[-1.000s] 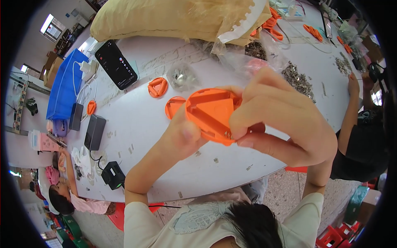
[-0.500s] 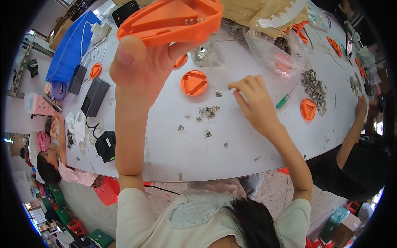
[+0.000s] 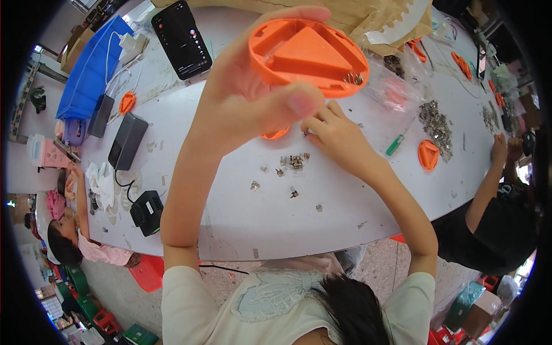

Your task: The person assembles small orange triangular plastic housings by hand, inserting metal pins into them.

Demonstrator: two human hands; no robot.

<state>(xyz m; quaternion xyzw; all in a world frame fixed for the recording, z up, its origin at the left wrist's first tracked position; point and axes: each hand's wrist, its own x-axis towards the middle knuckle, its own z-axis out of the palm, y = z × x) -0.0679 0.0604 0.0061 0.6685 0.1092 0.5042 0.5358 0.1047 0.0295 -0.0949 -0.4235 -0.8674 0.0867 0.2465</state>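
My left hand (image 3: 238, 109) is closed round a round orange plastic housing (image 3: 313, 49), raised above the table and tilted toward me. Inside it is a raised triangle, and a few small metal springs (image 3: 353, 79) sit in the channel at its right. Lower and to the right, my right hand (image 3: 342, 138) pinches a small metal piece (image 3: 305, 134), mostly covered by the fingertips. Another orange housing (image 3: 276, 134) lies on the table, largely hidden behind my left hand. Just nearer me is a loose cluster of small metal contact pieces (image 3: 295, 162).
A green screwdriver (image 3: 395, 145), an orange housing (image 3: 428, 155) and a heap of metal parts (image 3: 438, 129) lie to the right. A phone (image 3: 181, 40), black adapters (image 3: 127, 141) and a blue bin (image 3: 92, 72) stand left. People sit at both sides.
My left hand has moved right and toward me with the orange housing, turning it so its inside shows more. The phone is now uncovered. My right hand has shifted slightly left, under the housing.
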